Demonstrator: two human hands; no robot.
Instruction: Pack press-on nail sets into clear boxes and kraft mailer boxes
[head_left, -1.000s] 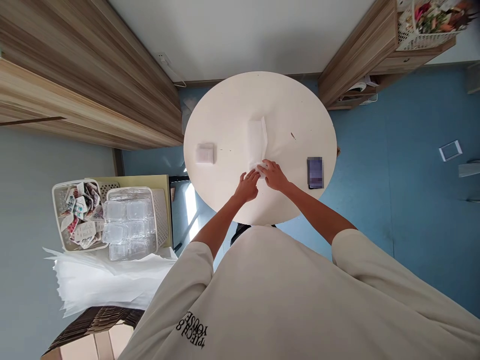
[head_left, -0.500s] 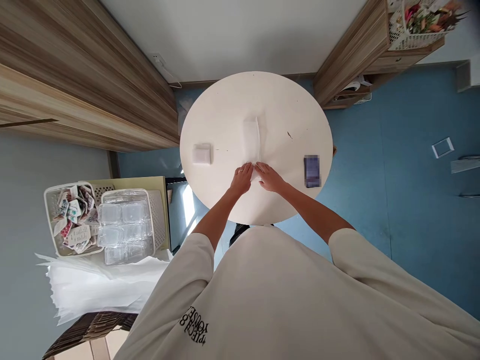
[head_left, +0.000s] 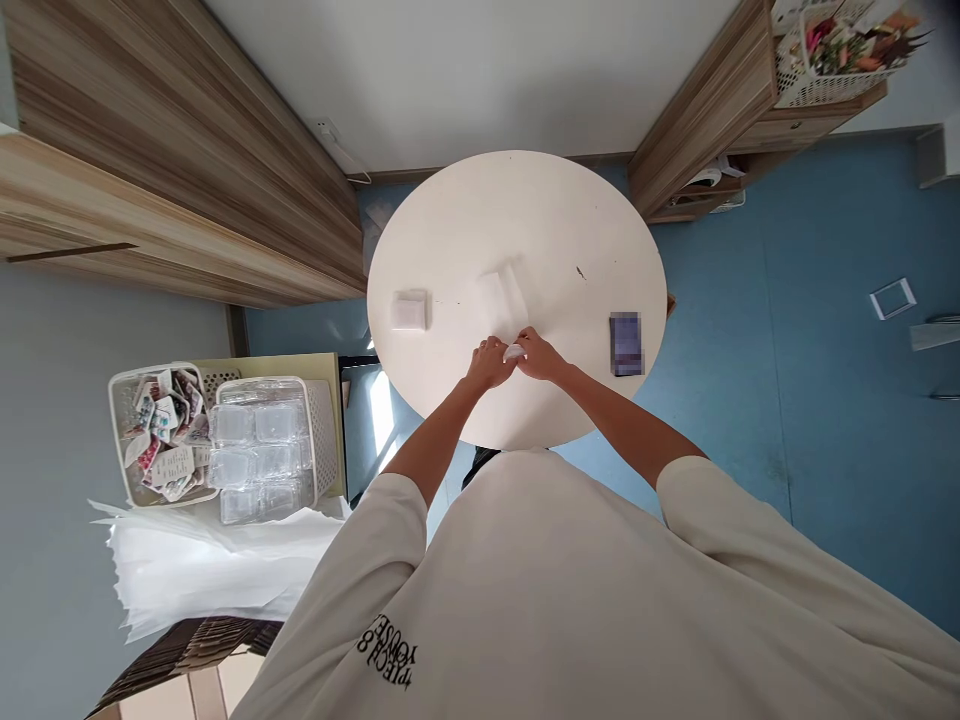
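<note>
My left hand point(head_left: 490, 362) and my right hand point(head_left: 540, 356) meet over the near half of a round white table point(head_left: 465, 215). Both are closed on the near end of a whitish, translucent wrap point(head_left: 504, 305), which looks like thin foam or plastic sheet. A small bunched part of it shows between my fingers. Its far end stretches away over the tabletop, slightly tilted to the left. What the wrap may contain is hidden. A small white wrapped packet point(head_left: 409, 311) lies on the table to the left. On the right lies a dark blue rectangular item point(head_left: 626, 344), blurred out.
To the left, a white basket of small printed packets point(head_left: 161, 435) stands beside a basket of clear plastic boxes point(head_left: 262, 440). White sheets point(head_left: 217, 560) lie nearer me. Wooden cabinets point(head_left: 247, 160) rise at left, and another basket point(head_left: 832, 85) sits on the right-hand cabinet.
The wrap's near end has been gathered up between my hands, and its far end has drawn nearer and tilted left. My fingers have gone from lying on it to gripping it.
</note>
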